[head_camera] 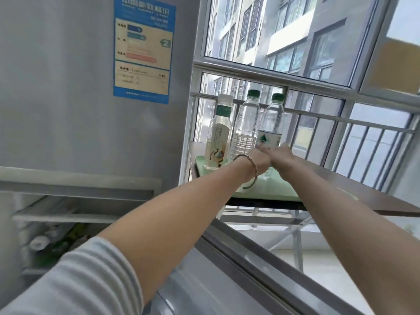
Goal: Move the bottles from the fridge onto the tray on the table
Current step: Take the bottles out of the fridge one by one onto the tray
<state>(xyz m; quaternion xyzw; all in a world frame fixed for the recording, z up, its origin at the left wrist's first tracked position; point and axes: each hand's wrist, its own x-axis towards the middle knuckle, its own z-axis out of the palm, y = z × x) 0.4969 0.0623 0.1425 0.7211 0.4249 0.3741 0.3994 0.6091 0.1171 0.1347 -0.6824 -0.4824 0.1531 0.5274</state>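
Three bottles stand on a pale green tray [272, 190] on the brown table [368, 194]. They are a tea bottle with a white cap [219, 133], a clear water bottle with a green cap [246, 123], and a labelled water bottle with a green cap [271, 123]. My left hand [260, 163], with a bangle on the wrist, and my right hand [281, 156] meet at the lower part of the labelled bottle, one on each side. Their fingers are curled against it and blurred. The bottle's base shows between my wrists, on the tray.
The grey fridge [68, 98], with a blue energy sticker [143, 48], fills the left. Its lower compartment [68, 212] is open, with shelves and blurred items inside, one with a white cap [38, 243]. The open door's edge [227, 258] runs under my arms. A barred window [318, 105] is behind the table.
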